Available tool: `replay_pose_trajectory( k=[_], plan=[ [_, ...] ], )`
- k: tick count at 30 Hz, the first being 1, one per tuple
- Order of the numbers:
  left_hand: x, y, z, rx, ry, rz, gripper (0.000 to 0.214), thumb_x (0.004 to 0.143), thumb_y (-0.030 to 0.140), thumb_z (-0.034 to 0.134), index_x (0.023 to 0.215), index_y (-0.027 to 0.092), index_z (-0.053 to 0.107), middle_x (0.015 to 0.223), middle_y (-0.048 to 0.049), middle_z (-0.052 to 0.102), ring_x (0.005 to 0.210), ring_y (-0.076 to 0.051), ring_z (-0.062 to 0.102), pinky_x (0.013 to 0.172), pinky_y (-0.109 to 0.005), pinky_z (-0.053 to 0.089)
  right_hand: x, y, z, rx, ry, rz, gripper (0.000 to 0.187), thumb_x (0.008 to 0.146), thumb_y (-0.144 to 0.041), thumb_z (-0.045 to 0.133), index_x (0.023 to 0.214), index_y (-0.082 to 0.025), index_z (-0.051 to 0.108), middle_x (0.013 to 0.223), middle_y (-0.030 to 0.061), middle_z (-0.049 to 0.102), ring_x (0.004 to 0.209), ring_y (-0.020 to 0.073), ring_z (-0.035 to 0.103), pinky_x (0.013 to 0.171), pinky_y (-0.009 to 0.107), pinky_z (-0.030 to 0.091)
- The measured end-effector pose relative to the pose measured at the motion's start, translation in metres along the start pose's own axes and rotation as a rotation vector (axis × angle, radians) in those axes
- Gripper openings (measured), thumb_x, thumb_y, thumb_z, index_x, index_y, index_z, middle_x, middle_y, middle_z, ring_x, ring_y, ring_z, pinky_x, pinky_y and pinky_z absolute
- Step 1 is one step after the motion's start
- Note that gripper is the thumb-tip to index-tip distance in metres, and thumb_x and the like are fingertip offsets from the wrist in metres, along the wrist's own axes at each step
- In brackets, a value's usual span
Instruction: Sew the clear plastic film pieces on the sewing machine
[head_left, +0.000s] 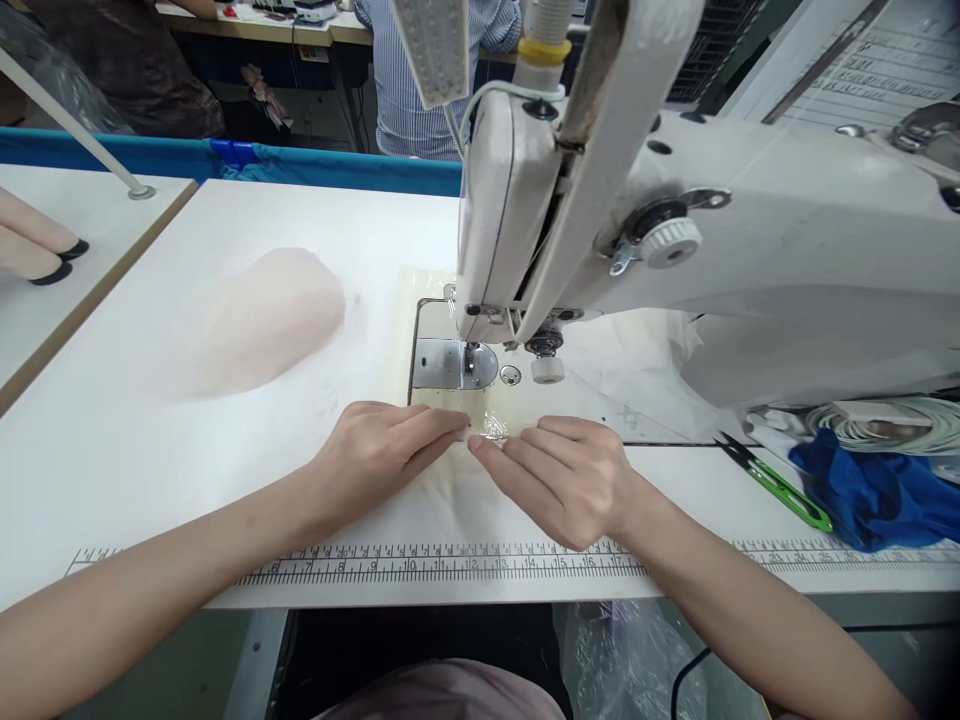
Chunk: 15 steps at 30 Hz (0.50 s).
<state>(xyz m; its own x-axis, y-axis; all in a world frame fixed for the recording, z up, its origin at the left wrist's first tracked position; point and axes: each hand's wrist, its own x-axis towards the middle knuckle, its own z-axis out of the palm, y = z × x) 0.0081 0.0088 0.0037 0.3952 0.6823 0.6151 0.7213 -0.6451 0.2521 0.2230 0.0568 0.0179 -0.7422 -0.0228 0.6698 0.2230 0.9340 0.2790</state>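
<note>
My left hand (pixel 379 450) and my right hand (pixel 562 475) meet fingertip to fingertip on the white table (pixel 135 430), just in front of the sewing machine's needle plate (pixel 454 365). Both pinch a small piece of clear, shiny material (pixel 491 428) that lies between them. The fingers of each hand are pressed together on it. The presser foot and needle (pixel 471 362) stand a little behind the piece, apart from it. A pale pink fabric piece (pixel 262 320) lies flat to the left, out of reach of either hand.
The white sewing machine (pixel 675 250) fills the upper right. Green-handled thread snips (pixel 780 485) and blue cloth (pixel 877 490) lie at the right. A printed ruler (pixel 450 562) runs along the front edge. Another person in a striped shirt (pixel 420 90) stands behind the blue divider.
</note>
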Motion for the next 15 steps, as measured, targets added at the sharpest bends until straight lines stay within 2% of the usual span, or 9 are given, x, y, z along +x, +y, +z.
replay_pose_trajectory(
  k=[3,5,8,15],
  plan=[
    [0.0005,0.0011,0.0003,0.029,0.013,-0.023,0.014,0.094,0.021,0.059,0.106,0.014,0.06,0.056,0.0088,0.06,0.044,-0.005,0.05,0.048,-0.017,0.042,-0.0011,0.0008,-0.001,-0.01,-0.003,0.0,0.009,0.082,-0.008,0.067,0.09,-0.007,0.069,0.057,-0.0031,0.059,0.05,0.0072,0.047,0.042,0.024,0.034],
    [0.0006,0.0016,-0.0002,0.031,0.004,-0.017,0.009,0.094,0.019,0.057,0.102,0.015,0.058,0.055,0.0096,0.057,0.042,-0.005,0.047,0.047,-0.017,0.041,-0.0017,0.0011,-0.0012,-0.003,0.002,-0.007,0.011,0.081,-0.008,0.067,0.091,-0.006,0.069,0.058,-0.0025,0.06,0.05,0.0076,0.047,0.042,0.025,0.034],
    [0.0006,0.0015,-0.0013,0.012,-0.008,0.006,0.004,0.093,0.013,0.056,0.091,0.017,0.057,0.061,0.0085,0.062,0.046,-0.004,0.051,0.048,-0.017,0.041,-0.0011,0.0011,-0.0009,0.0,0.011,-0.013,0.011,0.079,-0.007,0.068,0.09,-0.005,0.069,0.057,-0.0026,0.059,0.05,0.0074,0.047,0.042,0.025,0.034],
    [0.0016,0.001,-0.0004,0.001,0.006,0.023,0.003,0.092,0.013,0.059,0.089,0.015,0.059,0.065,0.0069,0.066,0.048,-0.004,0.056,0.05,-0.017,0.044,0.0022,0.0012,-0.0015,0.0,0.02,-0.022,0.009,0.077,-0.006,0.07,0.087,-0.005,0.07,0.056,-0.0024,0.061,0.049,0.0069,0.049,0.041,0.023,0.034]
  ],
)
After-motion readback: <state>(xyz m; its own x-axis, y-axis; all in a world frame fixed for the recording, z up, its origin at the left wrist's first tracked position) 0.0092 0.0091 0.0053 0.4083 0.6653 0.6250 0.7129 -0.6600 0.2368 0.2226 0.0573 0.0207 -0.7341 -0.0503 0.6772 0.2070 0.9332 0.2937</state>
